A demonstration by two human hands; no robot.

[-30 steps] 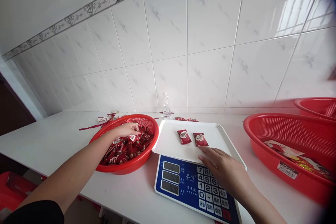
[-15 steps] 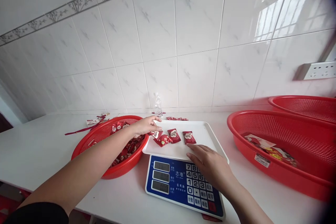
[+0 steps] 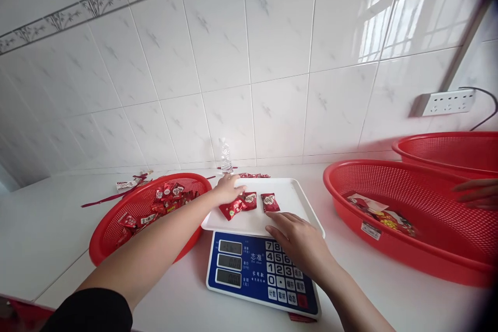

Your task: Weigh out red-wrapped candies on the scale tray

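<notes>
Three red packets [image 3: 270,203] seen on one white tray [image 3: 298,199], left hand [image 3: 226,190] held by two, grip cannot be told, right hand [image 3: 296,234] loosely spread beside the third, three baskets [image 3: 404,251] seen

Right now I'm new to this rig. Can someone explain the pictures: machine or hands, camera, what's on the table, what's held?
No machine: a person's bare hands, all seen by one head-worn camera looking forward and down. On the table, a blue-faced scale carries a white tray with red packets. The left basket holds more packets. The left hand is over the tray's packets; whether it grips one is unclear. The right hand holds nothing visible, fingertips near a packet. Another person's hand shows at the right basket.
</notes>
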